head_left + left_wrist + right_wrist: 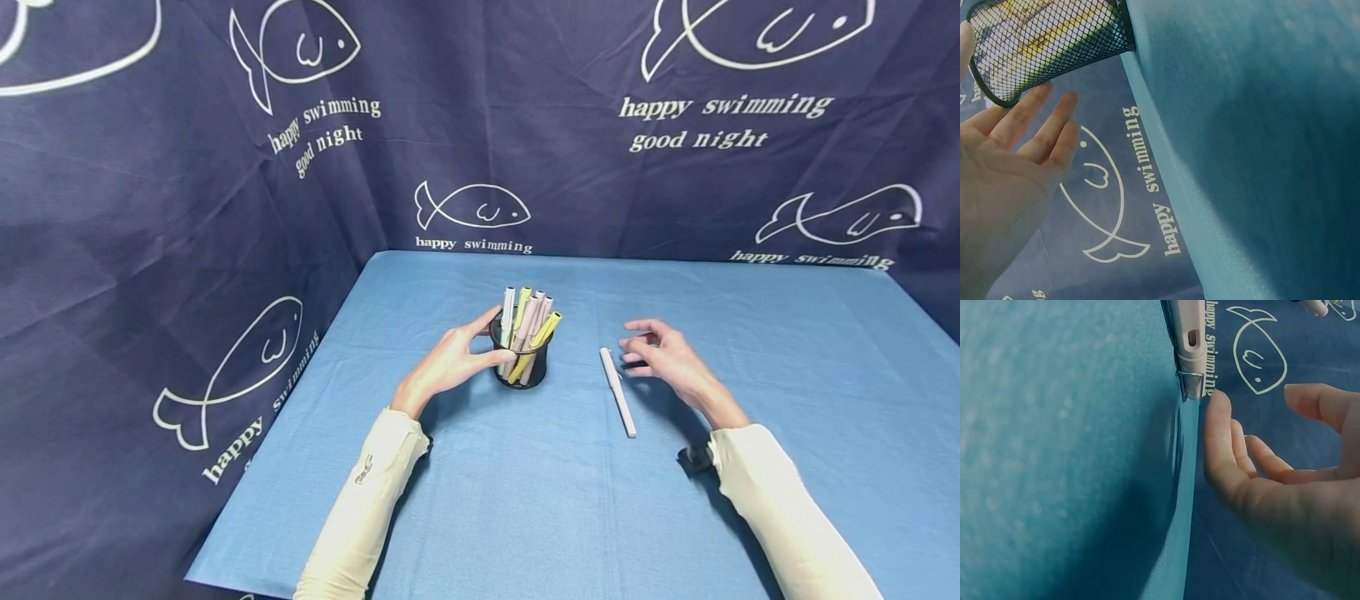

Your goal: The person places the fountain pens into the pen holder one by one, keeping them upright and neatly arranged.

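A black mesh pen holder (532,372) stands upright on the blue table with several pens (529,321) in it, white, yellow and pale pink. My left hand (453,360) holds it by the upper part, thumb in front and forefinger at the far side of the rim. In the left wrist view the other fingers (1060,125) of that hand spread just below the mesh. A single pale pen (618,393) lies on the cloth right of the holder. My right hand (669,360) hovers beside its upper end, fingers loosely bent, nothing between them.
Blue cloth (525,500) covers the table. Dark blue curtains (570,192) printed with white fish and words hang behind it and along its left side. A dark band with a small device (696,460) sits at the right wrist.
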Action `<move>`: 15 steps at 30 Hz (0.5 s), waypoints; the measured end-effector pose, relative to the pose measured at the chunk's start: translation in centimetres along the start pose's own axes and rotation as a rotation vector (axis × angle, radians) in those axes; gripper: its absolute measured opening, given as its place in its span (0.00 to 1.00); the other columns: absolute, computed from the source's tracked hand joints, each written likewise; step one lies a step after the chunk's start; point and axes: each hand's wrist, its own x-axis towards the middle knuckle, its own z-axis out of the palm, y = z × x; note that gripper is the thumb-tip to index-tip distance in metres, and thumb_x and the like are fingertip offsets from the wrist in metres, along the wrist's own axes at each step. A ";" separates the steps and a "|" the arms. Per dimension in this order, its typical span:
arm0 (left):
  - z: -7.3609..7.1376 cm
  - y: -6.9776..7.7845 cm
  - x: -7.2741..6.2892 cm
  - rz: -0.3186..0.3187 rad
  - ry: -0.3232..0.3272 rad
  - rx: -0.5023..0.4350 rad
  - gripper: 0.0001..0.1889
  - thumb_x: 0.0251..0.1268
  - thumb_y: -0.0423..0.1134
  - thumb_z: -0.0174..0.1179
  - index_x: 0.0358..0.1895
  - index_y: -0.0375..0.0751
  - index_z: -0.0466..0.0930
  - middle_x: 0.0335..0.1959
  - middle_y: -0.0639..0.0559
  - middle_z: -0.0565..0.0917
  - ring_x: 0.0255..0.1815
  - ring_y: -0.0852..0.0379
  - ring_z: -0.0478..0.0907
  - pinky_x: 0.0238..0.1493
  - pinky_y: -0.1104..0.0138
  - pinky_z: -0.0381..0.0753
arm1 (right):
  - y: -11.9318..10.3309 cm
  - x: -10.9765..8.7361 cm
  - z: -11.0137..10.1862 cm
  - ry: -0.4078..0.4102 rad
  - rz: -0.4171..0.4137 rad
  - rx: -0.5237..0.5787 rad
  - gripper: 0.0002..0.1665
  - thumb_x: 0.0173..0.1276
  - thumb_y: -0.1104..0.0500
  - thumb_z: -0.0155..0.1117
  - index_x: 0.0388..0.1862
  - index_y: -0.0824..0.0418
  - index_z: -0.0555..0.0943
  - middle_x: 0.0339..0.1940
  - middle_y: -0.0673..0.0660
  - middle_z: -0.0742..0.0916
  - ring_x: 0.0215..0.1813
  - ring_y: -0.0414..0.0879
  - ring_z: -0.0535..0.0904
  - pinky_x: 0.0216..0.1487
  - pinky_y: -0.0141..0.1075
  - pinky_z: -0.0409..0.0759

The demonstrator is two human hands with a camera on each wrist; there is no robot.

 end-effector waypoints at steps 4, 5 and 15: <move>0.0 -0.1 0.1 0.002 0.000 0.000 0.45 0.68 0.60 0.67 0.84 0.55 0.58 0.68 0.43 0.79 0.72 0.50 0.71 0.71 0.51 0.67 | 0.1 0.2 0.0 -0.023 0.029 0.004 0.33 0.81 0.63 0.51 0.77 0.77 0.56 0.60 0.73 0.74 0.53 0.53 0.82 0.50 0.40 0.85; 0.0 -0.1 0.1 0.002 -0.001 0.000 0.45 0.68 0.60 0.67 0.84 0.55 0.58 0.68 0.43 0.79 0.72 0.50 0.70 0.71 0.51 0.67 | 0.2 0.2 -0.1 -0.029 0.036 0.000 0.33 0.82 0.63 0.50 0.78 0.77 0.55 0.60 0.73 0.74 0.53 0.52 0.81 0.50 0.40 0.85; 0.0 -0.2 0.1 0.000 -0.011 -0.002 0.45 0.68 0.60 0.67 0.84 0.57 0.57 0.68 0.43 0.79 0.73 0.50 0.70 0.71 0.51 0.67 | 0.4 0.3 -0.1 -0.094 0.078 0.013 0.33 0.82 0.65 0.49 0.79 0.76 0.52 0.61 0.74 0.73 0.48 0.48 0.80 0.49 0.44 0.86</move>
